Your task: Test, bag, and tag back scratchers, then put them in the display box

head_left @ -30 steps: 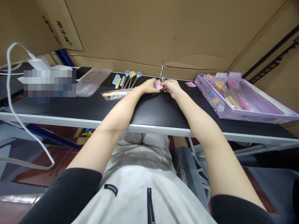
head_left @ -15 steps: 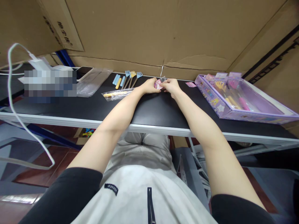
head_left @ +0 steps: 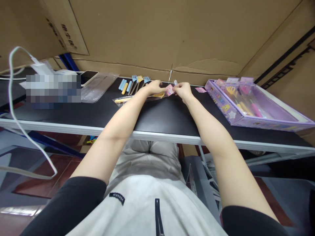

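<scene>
A yellow back scratcher point(head_left: 158, 95) with a clawed head lies in a long clear plastic bag on the black tabletop, partly hidden under my left forearm. At the bag's right end is a small pink card point(head_left: 169, 89). My right hand point(head_left: 183, 91) pinches the bag's end by the card, and a crumpled bit of clear plastic sticks up above its fingers. Over the clawed head is my left hand point(head_left: 155, 87), its thumb at the card's left edge and its fingers apart from the thumb. Several loose blue and yellow claw heads point(head_left: 139, 79) and handles point(head_left: 124, 88) lie to its left.
At the right stands a purple display box point(head_left: 232, 114) with bagged yellow and pink back scratchers inside. Another pink card point(head_left: 200, 89) lies beside it. Clear plastic bags point(head_left: 97, 88), a phone point(head_left: 89, 77) and a white cable point(head_left: 12, 95) are on the left. Cardboard point(head_left: 152, 32) walls the back.
My left hand has moved slightly left and loosened around the pink card. The bag has shifted right, and the yellow clawed head now shows below my left hand.
</scene>
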`<state>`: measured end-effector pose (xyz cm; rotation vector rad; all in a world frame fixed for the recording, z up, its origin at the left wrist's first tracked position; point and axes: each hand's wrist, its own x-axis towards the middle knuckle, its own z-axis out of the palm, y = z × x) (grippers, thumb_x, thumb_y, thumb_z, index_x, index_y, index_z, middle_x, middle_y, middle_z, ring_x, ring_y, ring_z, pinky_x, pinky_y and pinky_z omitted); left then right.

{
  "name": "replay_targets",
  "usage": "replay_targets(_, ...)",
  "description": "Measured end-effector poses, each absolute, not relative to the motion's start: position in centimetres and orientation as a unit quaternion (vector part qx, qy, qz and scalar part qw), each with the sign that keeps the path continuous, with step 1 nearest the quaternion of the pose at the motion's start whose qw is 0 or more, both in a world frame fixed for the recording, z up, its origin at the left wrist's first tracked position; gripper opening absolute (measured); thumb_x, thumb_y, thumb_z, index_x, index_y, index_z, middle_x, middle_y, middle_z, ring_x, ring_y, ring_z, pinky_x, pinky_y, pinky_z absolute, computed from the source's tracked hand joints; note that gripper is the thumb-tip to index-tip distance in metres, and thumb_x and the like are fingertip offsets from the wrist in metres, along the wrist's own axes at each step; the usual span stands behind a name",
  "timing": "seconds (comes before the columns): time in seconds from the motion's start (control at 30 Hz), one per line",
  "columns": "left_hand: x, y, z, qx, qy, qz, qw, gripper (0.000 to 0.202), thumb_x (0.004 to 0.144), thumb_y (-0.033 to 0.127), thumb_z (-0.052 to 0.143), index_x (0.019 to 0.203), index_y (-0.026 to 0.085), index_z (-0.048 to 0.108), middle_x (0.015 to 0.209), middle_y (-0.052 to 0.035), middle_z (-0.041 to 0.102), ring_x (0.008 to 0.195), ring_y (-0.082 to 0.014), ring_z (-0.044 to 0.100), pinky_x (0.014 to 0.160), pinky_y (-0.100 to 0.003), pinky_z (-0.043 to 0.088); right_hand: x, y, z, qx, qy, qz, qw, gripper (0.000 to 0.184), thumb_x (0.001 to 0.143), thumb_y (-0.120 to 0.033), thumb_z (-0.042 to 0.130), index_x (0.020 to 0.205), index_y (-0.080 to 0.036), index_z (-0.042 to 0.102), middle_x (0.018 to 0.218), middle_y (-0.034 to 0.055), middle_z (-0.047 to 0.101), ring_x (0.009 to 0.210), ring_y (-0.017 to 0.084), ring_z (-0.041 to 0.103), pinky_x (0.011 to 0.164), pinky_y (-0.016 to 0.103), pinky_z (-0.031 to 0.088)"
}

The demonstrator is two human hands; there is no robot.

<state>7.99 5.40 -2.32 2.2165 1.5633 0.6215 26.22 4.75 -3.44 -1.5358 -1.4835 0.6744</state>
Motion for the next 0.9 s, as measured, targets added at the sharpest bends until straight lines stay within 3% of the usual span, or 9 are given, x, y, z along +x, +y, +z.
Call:
replay_targets(0.17,4.9,5.9,0.1,0.783,0.596,0.094,0.151,0.033,0.075,0.043,0.078,0.098,0.021,0.082,0.094,-0.007,0.08,0.107,-0.0307,0.075,0.098,-0.035,0.055,27.8,5.8,-3.8,-0.607,-0.642,0.177,0.434,0.015,0.078,-0.007,0.064,0.072,-0.021,0.063,0.088,0.0082,0.073,0.1,0.026,0.072,0.106,0.042,0.056)
replay_targets(0.3,2.3,5.3,0.6,0.808,0.569,0.031,0.15,0.03,0.07,0.046,0.08,0.092,0.026,0.082,0.077,-0.0017,0.074,0.096,-0.0271,0.074,0.088,-0.031,0.055,28.5,6.6,-4.0,-0.6,-0.676,0.121,0.41,0.016,0.078,-0.005,0.062,0.08,-0.021,0.067,0.101,0.0092,0.077,0.106,0.026,0.071,0.11,0.041,0.055)
replay_targets(0.47,1.7,4.0,-0.3,0.802,0.57,0.038,0.173,0.031,0.066,0.041,0.081,0.093,0.026,0.082,0.084,-0.0052,0.077,0.092,-0.0284,0.074,0.087,-0.034,0.056,28.7,7.3,-4.6,-0.578,-0.736,0.048,0.348,0.026,0.084,-0.006,0.058,0.1,-0.018,0.075,0.12,0.0161,0.076,0.118,0.032,0.07,0.112,0.049,0.055)
replay_targets(0.67,2.3,3.2,-0.7,0.792,0.571,0.073,0.204,0.018,0.061,0.035,0.081,0.074,0.024,0.076,0.078,-0.0054,0.074,0.099,-0.0313,0.073,0.092,-0.037,0.054,28.5,7.0,-5.1,-0.526,-0.789,0.009,0.318,0.051,0.096,-0.028,0.063,0.145,-0.018,0.071,0.136,0.0208,0.071,0.134,0.041,0.064,0.119,0.06,0.051)
replay_targets(0.9,2.3,2.4,-1.2,0.782,0.569,0.121,0.224,0.013,0.058,0.035,0.076,0.066,0.026,0.075,0.065,-0.0038,0.066,0.087,-0.031,0.071,0.082,-0.038,0.055,28.0,6.8,-5.4,-0.508,-0.817,0.025,0.273,0.058,0.1,-0.032,0.065,0.155,-0.014,0.065,0.149,0.0232,0.066,0.144,0.041,0.061,0.125,0.058,0.046)
